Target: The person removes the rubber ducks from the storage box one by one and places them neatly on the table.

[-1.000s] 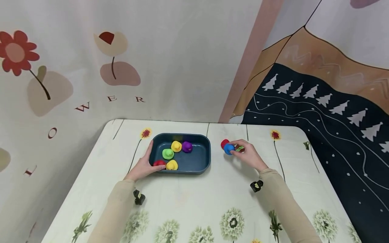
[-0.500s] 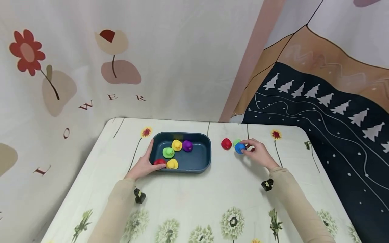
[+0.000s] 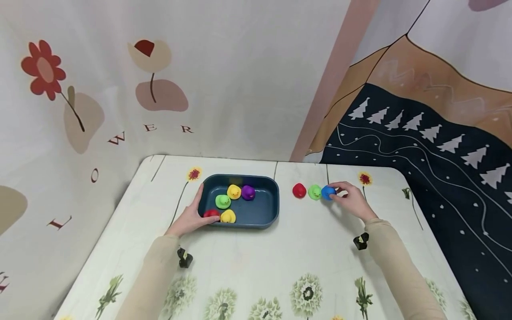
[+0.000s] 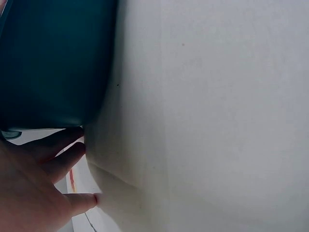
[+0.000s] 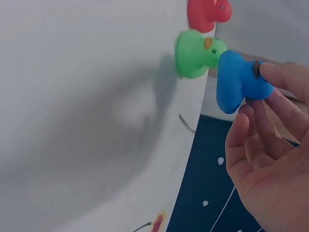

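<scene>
My right hand [image 3: 352, 201] pinches a blue rubber duck [image 5: 236, 82] between thumb and fingertips. In the right wrist view the duck overlaps a green rubber duck [image 5: 193, 55], with a red rubber duck [image 5: 205, 14] beyond. From the head these form a row: red, green, blue. My left hand [image 3: 191, 218] rests against the left end of a dark blue tray [image 3: 262, 224], fingers straight along its side and thumb across the near corner. Inside the tray sit several ducks: green [image 3: 222, 202], purple [image 3: 248, 193], yellow [image 3: 234, 192], another yellow duck [image 3: 228, 216] and a red one [image 3: 210, 214] partly behind the thumb.
A white flower-printed cloth [image 3: 256, 262] covers the table. A printed curtain [image 3: 240, 89] stands right behind its far edge, and a dark tree-patterned fabric [image 3: 440, 186] lies along the right side. Each wrist carries a small black camera [image 3: 361, 241].
My right hand has moved right with the blue duck, uncovering the green duck beside the red one. The left hand and the tray have stayed in place.
</scene>
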Motion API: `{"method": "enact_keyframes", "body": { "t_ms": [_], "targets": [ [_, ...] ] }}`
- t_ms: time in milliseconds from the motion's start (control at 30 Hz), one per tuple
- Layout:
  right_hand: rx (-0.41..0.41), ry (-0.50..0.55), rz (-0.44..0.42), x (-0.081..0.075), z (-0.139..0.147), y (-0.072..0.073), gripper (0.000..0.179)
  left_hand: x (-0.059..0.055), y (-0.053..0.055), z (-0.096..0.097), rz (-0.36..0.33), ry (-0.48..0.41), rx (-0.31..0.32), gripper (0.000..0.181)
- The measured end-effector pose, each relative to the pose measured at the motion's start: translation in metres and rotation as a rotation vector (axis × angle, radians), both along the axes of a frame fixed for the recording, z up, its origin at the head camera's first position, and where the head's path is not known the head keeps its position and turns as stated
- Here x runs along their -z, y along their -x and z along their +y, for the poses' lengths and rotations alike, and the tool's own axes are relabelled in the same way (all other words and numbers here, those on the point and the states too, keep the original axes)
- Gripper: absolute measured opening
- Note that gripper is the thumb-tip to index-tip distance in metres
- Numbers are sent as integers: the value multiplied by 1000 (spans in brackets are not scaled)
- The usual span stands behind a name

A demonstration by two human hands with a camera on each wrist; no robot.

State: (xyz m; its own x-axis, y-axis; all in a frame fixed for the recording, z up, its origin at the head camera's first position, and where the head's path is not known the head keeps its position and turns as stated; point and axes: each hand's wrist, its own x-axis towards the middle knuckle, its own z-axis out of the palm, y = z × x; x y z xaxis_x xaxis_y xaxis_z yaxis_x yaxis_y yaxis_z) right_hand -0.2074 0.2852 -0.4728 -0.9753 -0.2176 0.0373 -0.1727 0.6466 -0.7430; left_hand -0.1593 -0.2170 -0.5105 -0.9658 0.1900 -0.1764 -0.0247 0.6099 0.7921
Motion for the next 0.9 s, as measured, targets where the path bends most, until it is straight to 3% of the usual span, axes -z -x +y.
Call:
{"method": "enact_keyframes", "body": {
  "t_ms": [500,900],
  "targets": [
    [49,-6,-12,24,14,7,31,1,0,0,-11,-12,-5,118],
    [68,-30,-30,30,13,12,33,0,0,1,-6,-21,-6,118]
  ]
}}
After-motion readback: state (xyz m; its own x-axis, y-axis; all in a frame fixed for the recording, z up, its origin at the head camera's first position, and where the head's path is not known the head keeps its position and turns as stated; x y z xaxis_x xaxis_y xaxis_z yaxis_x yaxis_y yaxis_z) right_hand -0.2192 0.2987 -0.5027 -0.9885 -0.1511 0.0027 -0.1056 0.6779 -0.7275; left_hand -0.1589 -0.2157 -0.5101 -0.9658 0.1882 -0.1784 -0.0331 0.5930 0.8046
